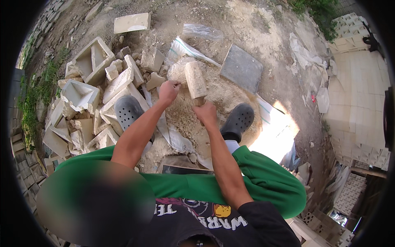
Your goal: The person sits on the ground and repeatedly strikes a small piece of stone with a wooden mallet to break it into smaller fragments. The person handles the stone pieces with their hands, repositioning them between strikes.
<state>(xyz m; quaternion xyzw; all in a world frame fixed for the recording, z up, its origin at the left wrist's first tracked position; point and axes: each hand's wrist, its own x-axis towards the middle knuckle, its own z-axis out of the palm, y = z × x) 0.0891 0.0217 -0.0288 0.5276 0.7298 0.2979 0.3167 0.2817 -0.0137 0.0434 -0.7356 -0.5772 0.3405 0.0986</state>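
My right hand (205,113) is wrapped round the short handle of a dusty, pale wooden mallet (195,79). Its thick cylindrical head points away from me, over the crushed material. My left hand (169,91) is beside the mallet head, with thumb and fingers pinched together. Whatever is between those fingertips, if anything, is too small to make out. Just beyond them sits a pale, rough lump (176,72), partly hidden by the mallet. Beige crushed grit (222,97) lies around it on a spread white woven sack (192,51).
Broken pale plaster-like blocks and hollow pieces (119,84) are heaped by my left shoe (128,110). A grey square slab (242,68) lies beyond my right shoe (238,119). Clear plastic (202,31) and a whole block (132,23) lie farther off. Stacked pale blocks (358,88) stand at right.
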